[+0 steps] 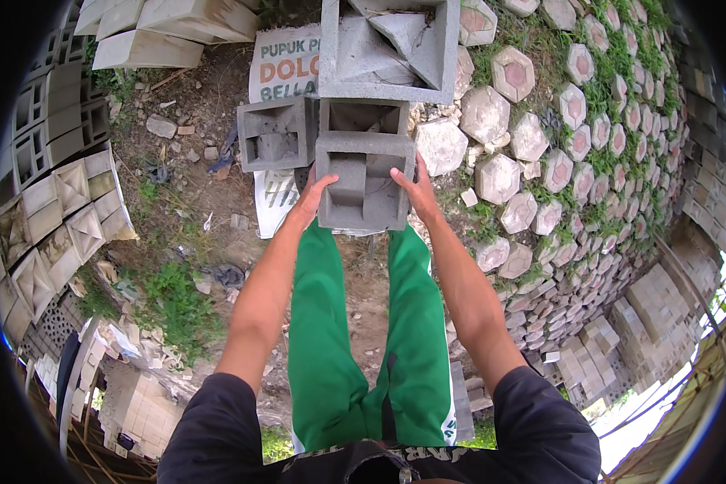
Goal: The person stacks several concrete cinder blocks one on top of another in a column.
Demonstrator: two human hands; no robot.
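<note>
Between my two hands is a grey concrete vent block (365, 181), square, with a stepped recess inside its frame. My left hand (315, 194) grips its left side, the thumb over the front edge. On the right side my right hand (415, 188) holds it the same way; the other fingers of both hands are mostly hidden behind the block. Just beyond it lies another vent block (365, 118), partly covered by the held one. To the left sits a smaller-looking vent block (277, 135). A larger-looking block with angled faces (389, 85) stands farther off.
A printed white sack (286, 60) lies under the blocks. Hexagonal pavers (497, 178) spread over grassy ground on the right. Stacked pale blocks (157, 48) stand far left, with patterned blocks (64, 202) along the left. More stacked blocks (661, 302) are at the right.
</note>
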